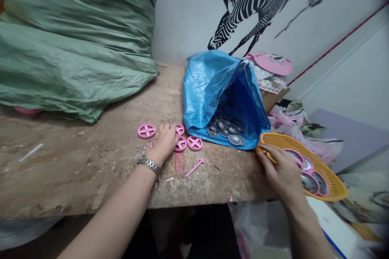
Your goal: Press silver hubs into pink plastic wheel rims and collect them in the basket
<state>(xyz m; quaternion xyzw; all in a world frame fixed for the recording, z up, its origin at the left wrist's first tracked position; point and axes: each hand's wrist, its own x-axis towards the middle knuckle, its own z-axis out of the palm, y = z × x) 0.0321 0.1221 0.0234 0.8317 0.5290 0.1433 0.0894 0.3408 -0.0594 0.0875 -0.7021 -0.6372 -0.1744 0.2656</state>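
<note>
My left hand [164,142], with a metal watch band at the wrist, is down on the worktable among several pink spoked wheels [195,143]. Its fingers are bent and close together on a pink wheel [181,144], and they partly cover others. Another pink wheel [146,131] lies just to the left. My right hand [279,170] grips the rim of a yellow plastic basket [334,188] at the table's right edge. Inside the basket are pink-rimmed wheels with silver-grey discs [310,182]. A pink rod [194,168] with a wider end lies between my hands.
An open blue bag [202,89] lies behind, with several silver-grey discs [223,124] in its mouth. A large green sack [75,64] fills the back left of the wooden table [75,170]. Pink pieces and plastic bags [288,119] pile up beyond the basket.
</note>
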